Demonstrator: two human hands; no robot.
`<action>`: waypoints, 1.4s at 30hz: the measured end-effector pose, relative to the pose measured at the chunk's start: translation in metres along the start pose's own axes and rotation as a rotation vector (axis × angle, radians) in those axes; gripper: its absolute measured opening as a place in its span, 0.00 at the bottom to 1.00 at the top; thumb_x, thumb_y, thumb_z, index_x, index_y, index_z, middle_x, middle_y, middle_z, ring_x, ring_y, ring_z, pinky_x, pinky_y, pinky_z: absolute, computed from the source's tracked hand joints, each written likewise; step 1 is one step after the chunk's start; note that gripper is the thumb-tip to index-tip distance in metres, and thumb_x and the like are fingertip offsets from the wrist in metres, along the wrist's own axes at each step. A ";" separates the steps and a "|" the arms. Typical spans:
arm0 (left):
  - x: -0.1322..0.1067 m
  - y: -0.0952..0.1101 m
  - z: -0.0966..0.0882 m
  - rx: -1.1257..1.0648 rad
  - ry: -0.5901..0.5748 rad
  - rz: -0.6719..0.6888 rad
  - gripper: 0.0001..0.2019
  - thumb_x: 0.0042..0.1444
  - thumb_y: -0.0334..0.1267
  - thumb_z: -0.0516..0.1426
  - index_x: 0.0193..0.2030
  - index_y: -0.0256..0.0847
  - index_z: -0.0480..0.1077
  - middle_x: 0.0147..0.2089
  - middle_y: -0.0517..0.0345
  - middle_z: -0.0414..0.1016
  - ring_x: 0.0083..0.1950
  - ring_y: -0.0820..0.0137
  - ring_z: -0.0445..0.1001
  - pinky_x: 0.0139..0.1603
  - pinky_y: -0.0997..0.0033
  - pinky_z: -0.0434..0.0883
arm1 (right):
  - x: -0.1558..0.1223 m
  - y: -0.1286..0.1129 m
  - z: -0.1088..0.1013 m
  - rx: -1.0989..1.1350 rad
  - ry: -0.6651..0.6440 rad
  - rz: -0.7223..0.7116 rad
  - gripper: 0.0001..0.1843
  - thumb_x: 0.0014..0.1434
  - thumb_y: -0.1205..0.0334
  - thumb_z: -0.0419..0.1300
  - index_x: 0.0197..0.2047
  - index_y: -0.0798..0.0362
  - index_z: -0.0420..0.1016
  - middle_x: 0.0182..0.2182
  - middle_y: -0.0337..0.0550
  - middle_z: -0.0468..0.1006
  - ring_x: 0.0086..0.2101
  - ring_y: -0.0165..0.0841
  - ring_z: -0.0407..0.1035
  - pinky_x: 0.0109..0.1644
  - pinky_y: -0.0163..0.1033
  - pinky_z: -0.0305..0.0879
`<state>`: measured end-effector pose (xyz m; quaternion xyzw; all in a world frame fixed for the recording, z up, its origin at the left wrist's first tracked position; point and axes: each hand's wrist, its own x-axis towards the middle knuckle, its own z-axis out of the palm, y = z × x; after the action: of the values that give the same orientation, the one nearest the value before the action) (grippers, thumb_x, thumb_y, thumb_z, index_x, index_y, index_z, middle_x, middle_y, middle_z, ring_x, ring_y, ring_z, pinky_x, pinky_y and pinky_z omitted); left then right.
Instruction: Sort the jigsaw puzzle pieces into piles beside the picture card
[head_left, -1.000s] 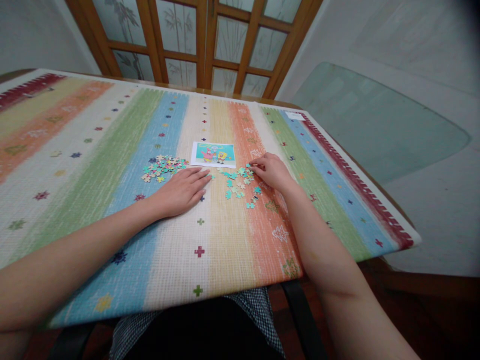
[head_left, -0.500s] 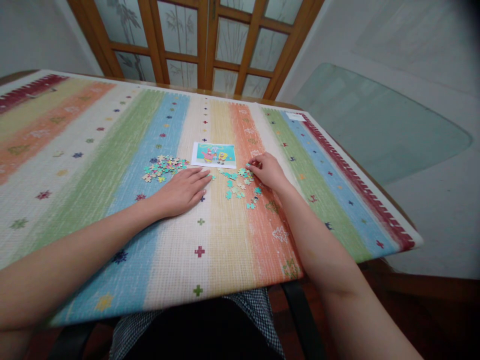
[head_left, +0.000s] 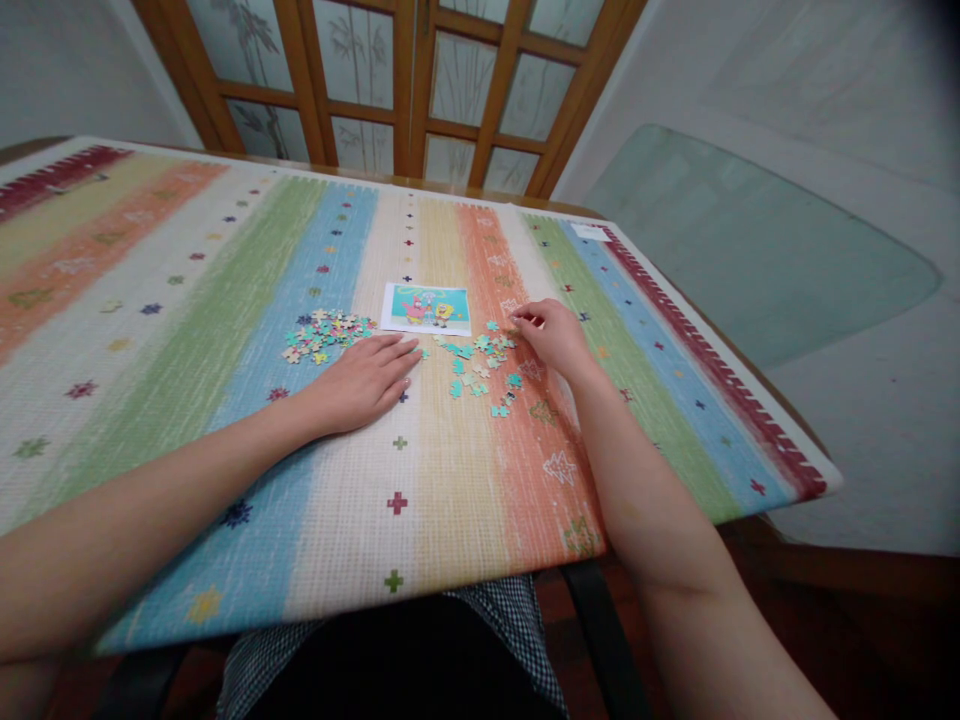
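Note:
My left hand (head_left: 367, 382) lies flat on the striped tablecloth, palm down with its fingers stretched out. Just beyond its knuckles is a heap of jigsaw puzzle pieces (head_left: 330, 332), partly covered by the hand. My right hand (head_left: 551, 335) hovers at the right side of a looser spread of turquoise and pale puzzle pieces (head_left: 480, 370). Its fingers are curled, thumb and forefinger slightly apart, and no piece shows between them. One small turquoise piece (head_left: 492, 326) lies left of those fingertips. Between the hands, farther back, sits a printed cartoon picture card (head_left: 426, 309).
The striped tablecloth (head_left: 450, 500) covers a large table. Near the far right edge lies a white slip of paper (head_left: 591, 232). Wooden doors with glass panes (head_left: 405, 90) stand behind the table, and a pale wall is on the right.
My right hand has drawn slightly to the right, away from the small turquoise piece at its fingertips, which now lies on the cloth. My left hand rests in the same place.

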<state>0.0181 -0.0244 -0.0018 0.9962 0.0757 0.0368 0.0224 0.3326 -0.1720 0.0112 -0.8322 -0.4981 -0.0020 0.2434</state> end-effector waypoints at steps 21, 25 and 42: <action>0.000 0.002 -0.003 -0.033 -0.006 -0.006 0.28 0.75 0.46 0.41 0.73 0.34 0.62 0.78 0.46 0.59 0.79 0.58 0.54 0.80 0.53 0.49 | -0.005 0.008 -0.019 -0.022 -0.342 -0.064 0.09 0.60 0.62 0.67 0.43 0.52 0.86 0.38 0.48 0.84 0.36 0.36 0.75 0.42 0.41 0.69; 0.000 0.002 -0.003 -0.037 -0.005 -0.006 0.29 0.75 0.47 0.40 0.73 0.35 0.63 0.77 0.46 0.59 0.79 0.58 0.54 0.80 0.54 0.49 | -0.005 0.008 -0.014 -0.061 -0.281 -0.065 0.06 0.58 0.62 0.69 0.39 0.52 0.86 0.38 0.49 0.83 0.36 0.38 0.74 0.42 0.43 0.68; 0.000 0.002 -0.002 -0.028 -0.001 -0.015 0.28 0.75 0.46 0.41 0.73 0.35 0.63 0.78 0.47 0.59 0.79 0.57 0.55 0.80 0.54 0.49 | -0.006 0.002 -0.015 0.064 -0.271 0.119 0.06 0.53 0.64 0.71 0.32 0.52 0.78 0.30 0.41 0.81 0.31 0.34 0.72 0.37 0.40 0.64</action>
<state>0.0183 -0.0265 0.0007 0.9952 0.0827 0.0372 0.0366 0.3352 -0.1840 0.0221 -0.8448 -0.4759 0.1407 0.2001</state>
